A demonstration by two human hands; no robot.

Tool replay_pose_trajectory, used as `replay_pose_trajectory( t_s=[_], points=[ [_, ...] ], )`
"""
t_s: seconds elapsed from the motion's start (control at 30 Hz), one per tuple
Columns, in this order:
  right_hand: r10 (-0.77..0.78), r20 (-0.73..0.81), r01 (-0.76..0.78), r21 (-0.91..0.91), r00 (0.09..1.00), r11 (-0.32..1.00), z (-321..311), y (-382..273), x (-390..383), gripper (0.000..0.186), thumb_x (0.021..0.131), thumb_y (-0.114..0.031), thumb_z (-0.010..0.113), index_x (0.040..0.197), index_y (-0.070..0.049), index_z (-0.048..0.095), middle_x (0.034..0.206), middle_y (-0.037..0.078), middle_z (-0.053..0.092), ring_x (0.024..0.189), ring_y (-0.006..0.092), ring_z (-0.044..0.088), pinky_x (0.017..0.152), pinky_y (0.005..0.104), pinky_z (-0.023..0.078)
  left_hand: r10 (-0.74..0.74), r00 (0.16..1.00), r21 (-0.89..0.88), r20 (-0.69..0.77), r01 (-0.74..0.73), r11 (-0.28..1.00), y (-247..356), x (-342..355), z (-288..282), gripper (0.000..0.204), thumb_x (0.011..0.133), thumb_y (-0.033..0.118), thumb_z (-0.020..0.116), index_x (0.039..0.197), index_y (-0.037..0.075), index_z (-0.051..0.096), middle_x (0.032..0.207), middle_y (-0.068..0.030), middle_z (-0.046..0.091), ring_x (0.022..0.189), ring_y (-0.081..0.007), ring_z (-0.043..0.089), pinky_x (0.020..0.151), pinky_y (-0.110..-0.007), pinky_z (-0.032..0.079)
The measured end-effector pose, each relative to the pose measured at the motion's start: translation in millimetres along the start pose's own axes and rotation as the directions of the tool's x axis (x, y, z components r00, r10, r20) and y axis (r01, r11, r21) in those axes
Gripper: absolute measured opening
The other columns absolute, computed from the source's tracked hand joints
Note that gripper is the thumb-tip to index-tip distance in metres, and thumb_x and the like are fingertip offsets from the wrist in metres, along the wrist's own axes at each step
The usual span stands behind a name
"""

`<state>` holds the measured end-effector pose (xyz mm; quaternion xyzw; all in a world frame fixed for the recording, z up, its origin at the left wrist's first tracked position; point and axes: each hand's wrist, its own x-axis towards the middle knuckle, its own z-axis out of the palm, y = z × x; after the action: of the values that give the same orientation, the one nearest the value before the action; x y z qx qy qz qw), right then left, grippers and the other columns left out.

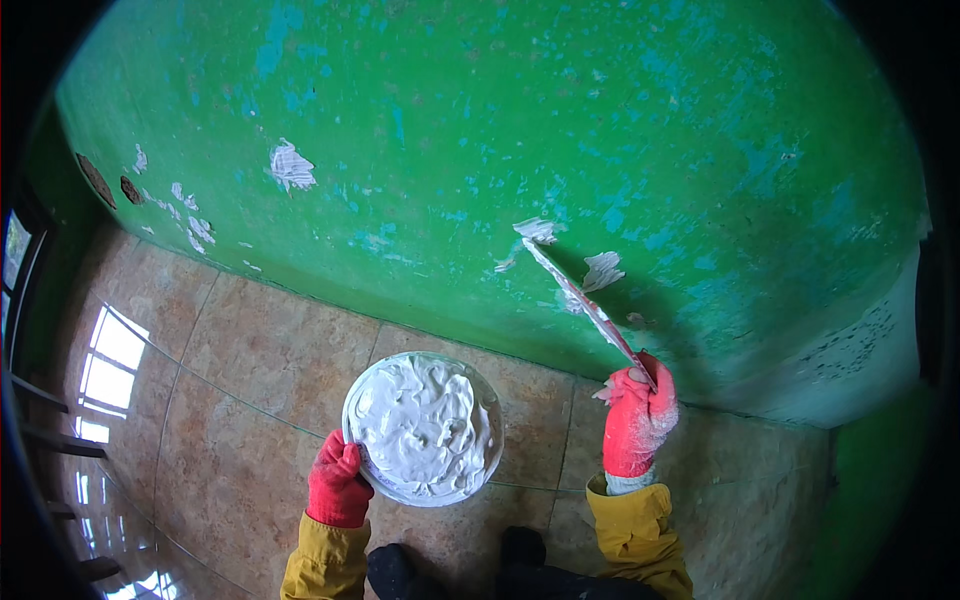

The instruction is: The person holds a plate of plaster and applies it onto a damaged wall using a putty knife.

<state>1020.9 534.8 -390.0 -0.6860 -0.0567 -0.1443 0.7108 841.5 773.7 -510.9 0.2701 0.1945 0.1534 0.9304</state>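
My left hand [339,482], in a red glove, grips the rim of a round tub [424,428] filled with white, creamy filler. The tub is held above the floor in front of my feet. In my right hand [641,415], whose red glove is dusted white, is a long, thin putty knife [585,305] smeared with filler. Its far tip meets the green wall [420,200] at a fresh white patch [536,231]. Another white patch [603,270] lies just right of the blade. The fingers of both hands are closed.
More white patches [291,166] dot the wall toward the left, near two dark holes [130,190]. Blue flecks show through the green paint. Brown floor tiles [270,340] meet the wall's base. Dark bars [60,442] stand at the left edge. My dark shoes [392,570] are below.
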Motion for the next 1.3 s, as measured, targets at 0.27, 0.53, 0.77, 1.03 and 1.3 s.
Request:
replay_pose_trajectory(
  t_s=[0.27,0.53,0.77,1.03,1.3],
  points=[
    [0.052,0.038,-0.052,-0.005,0.998,0.999,-9.6,-13.8,4.5,0.023,0.077,0.002,0.046,0.099,0.006,0.05,0.076,0.01,0.054,0.062,0.0168,0.052,0.053,0.0279,0.047,0.005,1.0,-0.003,-0.003,-0.005,1.0,0.6,-0.5,-3.9,0.033,0.082,0.016,0.057,0.108,-0.002,0.049,0.105,-0.0106,0.058,0.095,-0.0207,0.055,0.086,-0.033,0.04],
    [0.035,0.029,-0.034,-0.013,0.999,0.999,-1.5,0.3,5.6,0.027,0.078,0.001,0.048,0.104,0.007,0.05,0.082,0.011,0.056,0.064,0.0176,0.054,0.053,0.0283,0.048,0.016,1.0,-0.006,0.008,-0.016,1.0,1.8,-1.6,-0.1,0.034,0.081,0.017,0.059,0.107,-0.002,0.049,0.104,-0.0106,0.058,0.095,-0.0213,0.055,0.086,-0.033,0.04],
    [-0.088,-0.026,0.089,0.029,0.996,0.996,3.4,5.5,10.1,0.026,0.078,0.003,0.048,0.103,0.007,0.051,0.082,0.012,0.056,0.064,0.0176,0.054,0.053,0.0294,0.048,0.011,1.0,0.002,0.001,-0.011,1.0,1.1,-1.1,-1.9,0.035,0.08,0.018,0.059,0.108,-0.002,0.049,0.105,-0.0103,0.058,0.095,-0.0212,0.055,0.086,-0.033,0.04],
    [-0.043,-0.04,0.047,0.08,0.998,0.996,-5.3,-4.5,7.5,0.026,0.079,-0.001,0.047,0.103,0.009,0.048,0.076,0.011,0.055,0.059,0.0168,0.052,0.05,0.029,0.046,0.002,1.0,-0.012,0.012,-0.002,1.0,2.7,-0.6,2.8,0.034,0.081,0.017,0.058,0.108,-0.002,0.049,0.106,-0.0104,0.058,0.095,-0.0209,0.055,0.087,-0.033,0.04],
    [0.005,-0.005,-0.005,0.031,1.0,1.0,-1.1,1.9,7.8,0.023,0.078,0.001,0.046,0.1,0.008,0.049,0.072,0.011,0.054,0.058,0.0175,0.052,0.051,0.0281,0.046,0.018,1.0,-0.002,0.013,-0.018,1.0,3.2,-1.3,4.5,0.035,0.081,0.017,0.058,0.108,-0.002,0.048,0.106,-0.0105,0.058,0.095,-0.0215,0.055,0.086,-0.034,0.04]
  ],
)
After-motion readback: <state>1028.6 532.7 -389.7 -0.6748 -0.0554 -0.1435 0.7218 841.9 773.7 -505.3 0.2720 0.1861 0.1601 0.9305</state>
